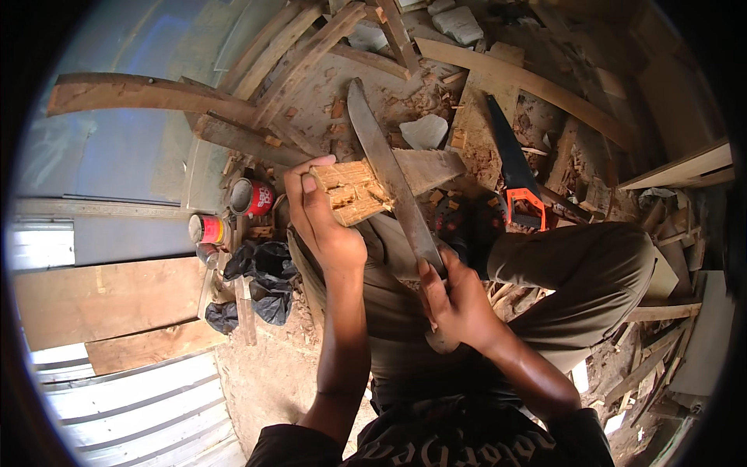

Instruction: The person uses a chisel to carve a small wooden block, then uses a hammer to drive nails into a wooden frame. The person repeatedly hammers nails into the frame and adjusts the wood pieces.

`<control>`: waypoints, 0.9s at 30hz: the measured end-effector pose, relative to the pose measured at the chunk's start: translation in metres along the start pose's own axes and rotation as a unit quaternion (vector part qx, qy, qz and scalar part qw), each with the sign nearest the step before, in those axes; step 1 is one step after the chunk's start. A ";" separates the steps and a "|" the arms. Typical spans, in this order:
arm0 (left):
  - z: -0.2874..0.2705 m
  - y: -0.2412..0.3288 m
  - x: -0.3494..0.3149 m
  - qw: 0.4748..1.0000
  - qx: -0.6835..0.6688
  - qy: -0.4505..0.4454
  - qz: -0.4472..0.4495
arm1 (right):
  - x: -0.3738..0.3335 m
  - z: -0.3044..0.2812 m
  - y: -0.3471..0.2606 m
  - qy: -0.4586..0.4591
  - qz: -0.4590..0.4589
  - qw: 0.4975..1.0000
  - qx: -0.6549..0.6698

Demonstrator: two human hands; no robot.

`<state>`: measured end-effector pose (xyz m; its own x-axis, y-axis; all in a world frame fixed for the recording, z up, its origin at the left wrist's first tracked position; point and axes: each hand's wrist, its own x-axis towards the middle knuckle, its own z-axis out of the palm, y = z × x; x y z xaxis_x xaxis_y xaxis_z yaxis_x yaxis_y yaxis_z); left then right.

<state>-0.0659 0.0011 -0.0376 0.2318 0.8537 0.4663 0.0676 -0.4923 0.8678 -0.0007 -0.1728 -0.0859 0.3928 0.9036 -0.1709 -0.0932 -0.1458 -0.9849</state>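
My left hand [323, 218] is closed around one end of a piece of wood [354, 187], whose near face is rough, splintered and bright yellow-brown. A smoother grey-brown board [428, 167] shows beyond the blade; whether it belongs to the same piece I cannot tell. My right hand [459, 303] grips the handle of a machete [385, 159]. Its long, dull blade points away and slightly left, crossing the wood's right end. From this angle I cannot tell whether the edge touches it.
A handsaw [510, 156] with black blade and orange handle lies to the right. Planks [537, 89] and beams [148, 93] lie beyond. On the left are two red tins [250, 198] [208, 229] and black plastic bags [272, 268]. Chips and pale stone chunks [425, 132] litter the ground.
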 end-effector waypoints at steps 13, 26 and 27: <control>0.004 -0.002 -0.012 0.990 -0.104 0.078 -0.060 | 0.014 -0.008 -0.026 0.103 0.042 0.994 -0.020; -0.023 0.028 -0.043 0.953 -0.177 0.036 -0.243 | -0.026 0.009 -0.034 0.014 -0.183 0.934 -0.306; -0.023 0.028 -0.047 0.947 -0.183 0.041 -0.261 | -0.027 0.009 -0.032 0.018 -0.174 0.933 -0.313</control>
<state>-0.0969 -0.0496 -0.0311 0.1824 0.9823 -0.0435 -0.1931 0.0792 0.9780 -0.0163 -0.1889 -0.0496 0.3311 0.9275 0.1735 0.5947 -0.0624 -0.8015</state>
